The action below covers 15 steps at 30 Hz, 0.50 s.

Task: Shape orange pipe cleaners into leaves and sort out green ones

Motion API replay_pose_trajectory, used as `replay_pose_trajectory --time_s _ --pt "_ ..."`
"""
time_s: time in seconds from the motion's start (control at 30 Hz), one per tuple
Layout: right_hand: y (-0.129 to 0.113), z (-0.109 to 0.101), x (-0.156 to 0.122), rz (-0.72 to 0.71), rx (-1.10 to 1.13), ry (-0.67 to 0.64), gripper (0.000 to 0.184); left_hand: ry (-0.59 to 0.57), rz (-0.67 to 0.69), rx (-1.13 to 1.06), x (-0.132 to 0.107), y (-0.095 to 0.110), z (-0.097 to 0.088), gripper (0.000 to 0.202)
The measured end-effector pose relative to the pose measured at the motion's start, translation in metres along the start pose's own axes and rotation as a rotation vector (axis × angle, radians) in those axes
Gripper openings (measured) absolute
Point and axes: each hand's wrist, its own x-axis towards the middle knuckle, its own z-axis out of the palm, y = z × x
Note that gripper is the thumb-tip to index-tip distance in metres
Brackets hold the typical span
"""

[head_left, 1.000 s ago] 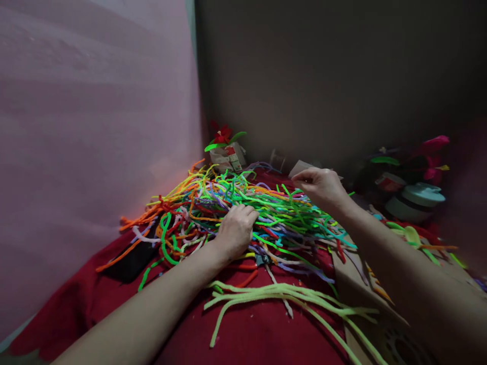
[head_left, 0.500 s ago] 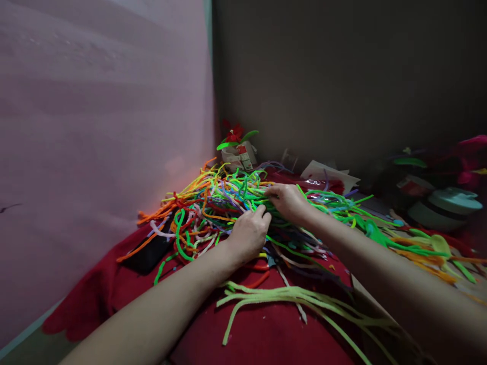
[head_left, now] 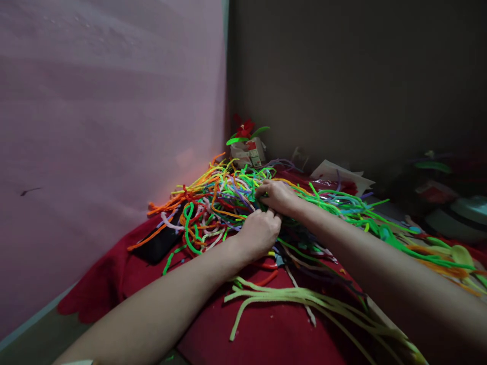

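A large tangled pile of fuzzy pipe cleaners (head_left: 220,195) in green, orange, red, white and purple covers the red cloth (head_left: 285,329). My left hand (head_left: 262,230) is closed at the pile's near side, its fingers curled; whatever is in them is hidden. Just beyond it and touching it, my right hand (head_left: 279,196) reaches palm down, its bent fingers closed among green pipe cleaners. Nearer to me, below both hands, lies a loose bundle of pale yellow pipe cleaners (head_left: 289,295).
A black flat object (head_left: 154,248) lies partly under the pile at left. Behind stand a red flower (head_left: 245,128) in a wrapped pot and white papers (head_left: 335,175). Orange and green pieces (head_left: 429,248) spread to the right. A pink wall (head_left: 114,126) bounds the left side.
The view has shifted so that the scene sits further right. My right hand has come closer to my left, and the two now touch over the pile.
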Motion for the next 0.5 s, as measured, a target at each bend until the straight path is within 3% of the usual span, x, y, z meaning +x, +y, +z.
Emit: replay_pose_trajectory --time_s 0.17,0.33,0.5 --pt "0.01 -0.003 -0.002 0.1 0.276 0.02 0.01 0.017 -0.013 0.052 -0.001 0.001 -0.002 0.022" --pt "0.02 -0.014 -0.011 0.159 0.585 -0.005 0.024 0.013 -0.006 0.03 -0.001 0.0 -0.005 0.02" --pt "0.028 -0.014 -0.02 0.164 0.731 0.002 0.026 0.082 -0.025 -0.008 -0.001 -0.002 -0.001 0.027"
